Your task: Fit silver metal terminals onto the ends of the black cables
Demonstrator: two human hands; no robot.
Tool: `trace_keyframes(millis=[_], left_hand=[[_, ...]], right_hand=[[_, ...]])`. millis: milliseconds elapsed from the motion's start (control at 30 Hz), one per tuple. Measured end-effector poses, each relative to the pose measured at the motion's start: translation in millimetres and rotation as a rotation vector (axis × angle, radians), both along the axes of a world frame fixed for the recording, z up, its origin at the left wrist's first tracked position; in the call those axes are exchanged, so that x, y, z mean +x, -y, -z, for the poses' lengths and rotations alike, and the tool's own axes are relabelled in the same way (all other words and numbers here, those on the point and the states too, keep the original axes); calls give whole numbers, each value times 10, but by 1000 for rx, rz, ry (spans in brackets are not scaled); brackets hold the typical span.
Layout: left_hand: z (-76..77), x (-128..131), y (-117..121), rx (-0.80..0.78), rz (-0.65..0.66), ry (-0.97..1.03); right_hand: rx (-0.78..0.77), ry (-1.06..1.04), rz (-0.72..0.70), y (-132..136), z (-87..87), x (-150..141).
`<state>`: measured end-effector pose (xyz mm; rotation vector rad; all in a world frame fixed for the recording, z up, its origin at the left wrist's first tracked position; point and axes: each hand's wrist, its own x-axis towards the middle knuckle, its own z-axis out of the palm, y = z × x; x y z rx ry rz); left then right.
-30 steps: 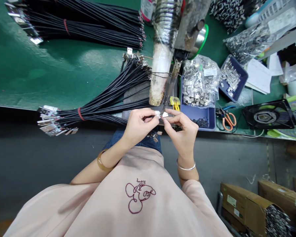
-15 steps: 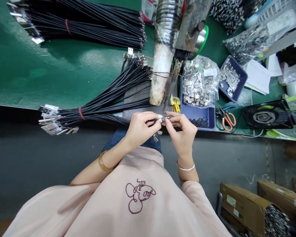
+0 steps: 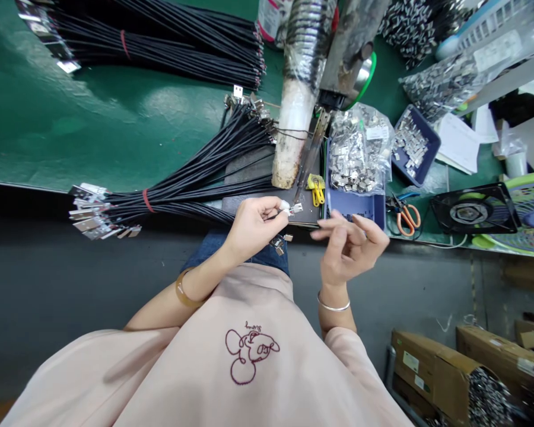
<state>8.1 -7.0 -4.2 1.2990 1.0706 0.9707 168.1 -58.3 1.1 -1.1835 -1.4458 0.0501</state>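
My left hand (image 3: 260, 225) is pinched closed on the end of a black cable, and a small silver USB connector (image 3: 298, 207) sticks out past the fingertips. White covers sit on its fingertips. To the right, my right hand (image 3: 352, 248) is lifted off the connector, fingers apart and nothing visible in them. It hovers at the front edge of a blue tray (image 3: 378, 207), partly covering it. Just beyond the connector slants the thin metal tip of a soldering iron (image 3: 309, 160). A bundle of black cables (image 3: 173, 184) with a red band lies left of my left hand.
A bag of metal connector shells (image 3: 360, 154) rests in the tray. Around it are a yellow clip-like tool (image 3: 317, 193), orange-handled pliers (image 3: 409, 219), a smaller blue bin (image 3: 431, 148) and a black fan (image 3: 474, 210). A foil-wrapped hose (image 3: 289, 124) hangs over the work spot.
My right hand has let go of the connector, moved right towards the tray and opened its fingers. My left hand has stayed nearly in place, still pinching the cable end.
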Motion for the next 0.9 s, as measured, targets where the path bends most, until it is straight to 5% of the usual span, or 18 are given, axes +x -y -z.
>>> trace_keyframes(millis=[200, 900], left_hand=[[10, 2, -17, -4, 9, 27], [-21, 22, -42, 21, 10, -42]], right_hand=[[-187, 262, -99, -83, -14, -33], [-210, 195, -141, -155, 7, -66]])
